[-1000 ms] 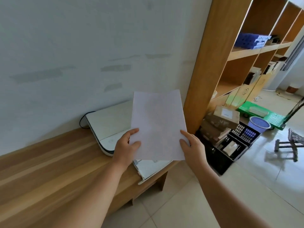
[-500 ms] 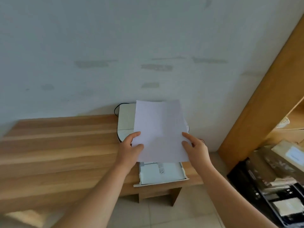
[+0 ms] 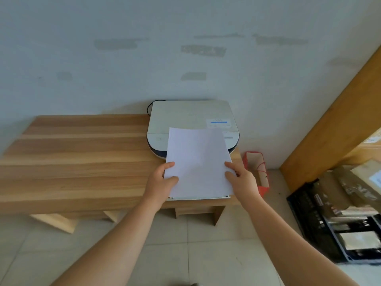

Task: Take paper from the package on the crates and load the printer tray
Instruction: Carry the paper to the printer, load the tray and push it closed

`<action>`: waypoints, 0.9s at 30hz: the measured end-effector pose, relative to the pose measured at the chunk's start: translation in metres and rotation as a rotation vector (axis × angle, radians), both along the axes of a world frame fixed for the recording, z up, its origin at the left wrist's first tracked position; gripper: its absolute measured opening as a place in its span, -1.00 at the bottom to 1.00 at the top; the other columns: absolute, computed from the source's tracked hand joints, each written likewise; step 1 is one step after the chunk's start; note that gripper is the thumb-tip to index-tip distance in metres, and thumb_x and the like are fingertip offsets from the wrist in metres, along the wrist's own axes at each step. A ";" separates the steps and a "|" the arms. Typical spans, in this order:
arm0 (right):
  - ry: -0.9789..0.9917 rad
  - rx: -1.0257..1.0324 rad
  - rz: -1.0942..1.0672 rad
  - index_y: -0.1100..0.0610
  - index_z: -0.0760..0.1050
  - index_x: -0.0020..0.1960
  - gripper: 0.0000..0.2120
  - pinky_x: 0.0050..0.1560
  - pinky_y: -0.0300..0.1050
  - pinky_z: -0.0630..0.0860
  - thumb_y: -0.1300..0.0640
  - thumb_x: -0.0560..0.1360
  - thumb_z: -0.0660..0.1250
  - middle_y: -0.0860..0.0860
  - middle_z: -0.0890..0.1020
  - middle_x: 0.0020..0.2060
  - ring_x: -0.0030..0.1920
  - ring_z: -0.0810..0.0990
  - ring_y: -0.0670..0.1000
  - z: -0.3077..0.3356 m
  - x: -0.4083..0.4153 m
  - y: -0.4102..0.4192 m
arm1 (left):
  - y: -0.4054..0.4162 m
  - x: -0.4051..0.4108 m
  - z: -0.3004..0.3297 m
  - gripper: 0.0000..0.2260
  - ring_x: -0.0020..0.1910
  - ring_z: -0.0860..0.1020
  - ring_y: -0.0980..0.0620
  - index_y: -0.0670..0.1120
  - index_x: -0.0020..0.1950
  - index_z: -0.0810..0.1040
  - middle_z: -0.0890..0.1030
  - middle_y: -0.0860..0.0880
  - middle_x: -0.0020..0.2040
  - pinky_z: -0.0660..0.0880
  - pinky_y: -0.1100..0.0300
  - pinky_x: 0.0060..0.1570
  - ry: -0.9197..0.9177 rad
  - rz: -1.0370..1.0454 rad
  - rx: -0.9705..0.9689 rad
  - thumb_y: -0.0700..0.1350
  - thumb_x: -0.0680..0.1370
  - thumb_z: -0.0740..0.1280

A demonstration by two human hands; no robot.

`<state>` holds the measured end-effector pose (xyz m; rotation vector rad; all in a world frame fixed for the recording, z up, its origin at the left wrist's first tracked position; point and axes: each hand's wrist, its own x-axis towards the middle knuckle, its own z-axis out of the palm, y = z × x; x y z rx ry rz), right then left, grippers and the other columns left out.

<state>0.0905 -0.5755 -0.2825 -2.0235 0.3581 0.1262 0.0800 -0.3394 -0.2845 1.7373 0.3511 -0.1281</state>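
**Both hands hold white paper over the printer's tray**

The left hand is closed on the left edge of the thin stack of plain white paper, thumb on top and fingers curled beneath. The right hand pinches the opposite edge the same way, thumb and forefinger lying flat on the upper sheet. Between them the paper spans the gap, smooth and matte, rectangular, its far edge slightly lifted and tilted away from the person.

Directly under the paper and between the two hands, the pulled-out white plastic printer tray shows only as a thin front lip just below the sheet's near edge; whether the paper touches it cannot be told. Just beyond the fingertips sits the flat white printer with rounded corners and a dark lower band, its lid glossy, a small blue-striped label near its right side. It rests on the long light wooden bench with streaked grain, which stretches away to the left of the left hand.

Just right of the right hand, a red paper bag with a string handle stands on the pale tiled floor. Further right, black plastic crates hold blurred brownish packages.
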 end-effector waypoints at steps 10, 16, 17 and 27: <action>0.165 0.103 -0.053 -0.04 0.50 0.30 -0.67 -0.18 -0.13 0.57 0.17 0.57 0.24 -0.04 0.54 0.06 -0.07 0.55 -0.04 -0.060 -0.009 -0.011 | -0.014 -0.009 -0.065 -0.56 0.13 0.53 0.05 0.09 0.26 0.51 0.51 0.03 0.25 0.50 0.17 0.02 0.177 0.044 -0.029 -0.27 0.44 0.34; 0.370 0.271 -0.120 0.05 0.53 0.28 -0.62 0.06 -0.10 0.54 0.26 0.49 0.27 -0.04 0.61 0.06 0.03 0.59 0.01 -0.101 -0.013 -0.024 | -0.031 -0.015 -0.091 -0.56 -0.03 0.47 0.19 -0.06 0.32 0.49 0.46 0.03 0.20 0.37 0.41 -0.23 0.301 0.073 0.021 -0.34 0.47 0.32; 0.406 0.269 -0.117 0.05 0.53 0.29 -0.61 0.05 -0.09 0.55 0.25 0.49 0.27 -0.03 0.62 0.05 0.02 0.60 0.02 -0.108 -0.013 -0.027 | -0.033 -0.015 -0.096 -0.56 -0.02 0.46 0.16 -0.07 0.33 0.48 0.46 0.03 0.19 0.37 0.39 -0.23 0.332 0.086 0.021 -0.35 0.47 0.32; 0.550 0.278 -0.068 0.05 0.53 0.26 -0.64 0.09 0.02 0.58 0.26 0.50 0.27 0.05 0.63 0.01 0.01 0.62 0.12 -0.135 -0.009 -0.037 | -0.036 -0.027 -0.122 -0.54 0.03 0.54 0.00 -0.10 0.30 0.51 0.56 -0.08 0.20 0.42 0.18 -0.09 0.481 0.189 -0.026 -0.35 0.43 0.38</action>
